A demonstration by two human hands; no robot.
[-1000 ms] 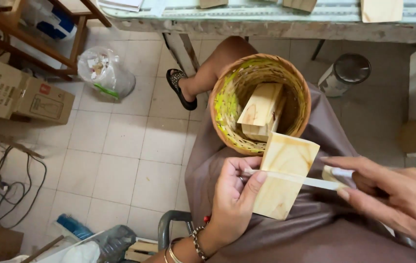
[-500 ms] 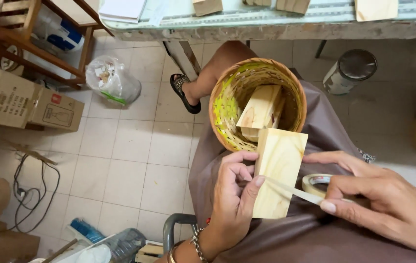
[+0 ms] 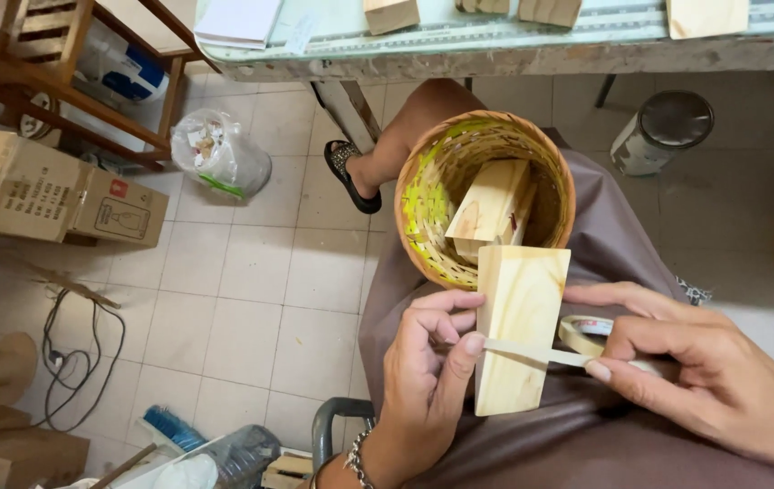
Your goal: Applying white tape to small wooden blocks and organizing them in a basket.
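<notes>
Left hand (image 3: 427, 367) gripped pale rectangular pine block (image 3: 521, 326) | right hand (image 3: 713, 380) at 3 o'clock gripped beige masking-tape roll (image 3: 591, 333) | one strip stretched across the block, wrapping unfinished

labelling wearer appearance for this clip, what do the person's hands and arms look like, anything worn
Both hands are bare, no gloves and no rings that show. The left hand has a beaded bracelet with metal-looking links at the wrist. The right hand shows no sleeve, watch or band up to the frame edge.
</notes>
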